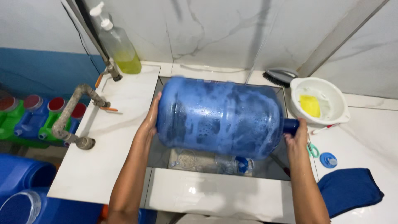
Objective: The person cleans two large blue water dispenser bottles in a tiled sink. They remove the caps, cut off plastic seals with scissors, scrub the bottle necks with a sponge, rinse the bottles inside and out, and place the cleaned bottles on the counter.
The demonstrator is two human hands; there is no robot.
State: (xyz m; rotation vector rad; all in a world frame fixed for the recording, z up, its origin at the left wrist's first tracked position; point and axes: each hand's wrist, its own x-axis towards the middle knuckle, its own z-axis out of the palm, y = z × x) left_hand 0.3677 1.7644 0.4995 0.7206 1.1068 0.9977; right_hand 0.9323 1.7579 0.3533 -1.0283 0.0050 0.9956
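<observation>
A large blue water jug lies on its side, held above a sunken sink basin. Suds and water streak its inner wall. My left hand presses flat against the jug's base on the left. Over at the right end, my right hand grips the jug's dark blue neck. Below the jug, in the basin, lie clear plastic pieces and a blue cap.
A white bowl with a yellow sponge sits at the right, a brush behind it. A blue cloth and blue cap lie on the right counter. A soap dispenser and pipe tap stand left; blue and green containers fill the floor.
</observation>
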